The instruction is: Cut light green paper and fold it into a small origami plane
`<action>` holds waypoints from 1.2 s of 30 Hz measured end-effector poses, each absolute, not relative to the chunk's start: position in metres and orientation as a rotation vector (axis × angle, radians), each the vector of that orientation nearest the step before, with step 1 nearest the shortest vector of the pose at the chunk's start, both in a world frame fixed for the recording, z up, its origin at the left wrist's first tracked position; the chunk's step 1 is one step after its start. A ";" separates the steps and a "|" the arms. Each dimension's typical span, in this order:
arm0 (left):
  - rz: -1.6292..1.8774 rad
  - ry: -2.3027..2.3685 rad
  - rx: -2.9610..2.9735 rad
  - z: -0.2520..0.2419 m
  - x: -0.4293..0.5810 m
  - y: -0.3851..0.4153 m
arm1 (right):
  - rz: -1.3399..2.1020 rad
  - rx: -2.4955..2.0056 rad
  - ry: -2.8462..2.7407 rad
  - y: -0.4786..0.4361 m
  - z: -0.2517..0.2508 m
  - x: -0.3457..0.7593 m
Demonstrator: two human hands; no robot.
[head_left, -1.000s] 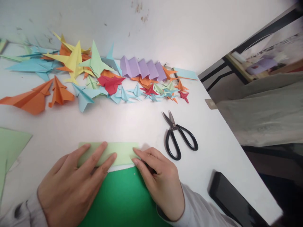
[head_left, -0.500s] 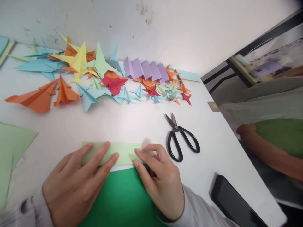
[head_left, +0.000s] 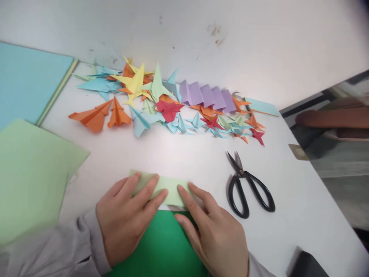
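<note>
A narrow light green paper strip (head_left: 172, 185) lies flat on the white table in front of me. My left hand (head_left: 131, 215) rests over its left part, fingers spread and pressing down on the paper. On the strip's right end, my right hand (head_left: 215, 227) has its fingertips laid, with the thumb apart below the strip's lower edge. Just under the strip is a dark green sheet (head_left: 164, 246), partly covered by both hands. To the right of my right hand lie black-handled scissors (head_left: 241, 175), their blades slightly parted.
Many folded paper planes, such as an orange one (head_left: 95, 117), line the wall beside a pleated purple paper (head_left: 206, 95). Light green sheets (head_left: 34, 173) and blue sheets (head_left: 29, 84) lie left. A black phone-like object (head_left: 307, 265) is at lower right; another person's arm (head_left: 331, 118) shows beyond the table.
The view has swung left, so things appear farther right. My right hand has gone from a pinch at the strip's right end to fingers laid flat on it. The left hand stays on the strip.
</note>
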State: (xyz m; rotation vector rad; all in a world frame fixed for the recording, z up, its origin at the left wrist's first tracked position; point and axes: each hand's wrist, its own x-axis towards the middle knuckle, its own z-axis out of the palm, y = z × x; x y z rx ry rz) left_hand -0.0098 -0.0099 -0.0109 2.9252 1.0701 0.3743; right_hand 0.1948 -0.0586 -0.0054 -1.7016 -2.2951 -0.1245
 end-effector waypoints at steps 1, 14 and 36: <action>0.370 1.073 2.918 -0.011 -0.009 -0.011 | -0.148 -1.697 -2.302 -0.058 -0.006 0.195; 0.536 1.165 2.847 -0.015 -0.005 -0.018 | -0.241 -1.657 -2.392 -0.060 -0.011 0.197; 0.938 1.177 2.803 -0.025 0.003 -0.024 | -0.185 -1.691 -2.419 -0.062 -0.013 0.200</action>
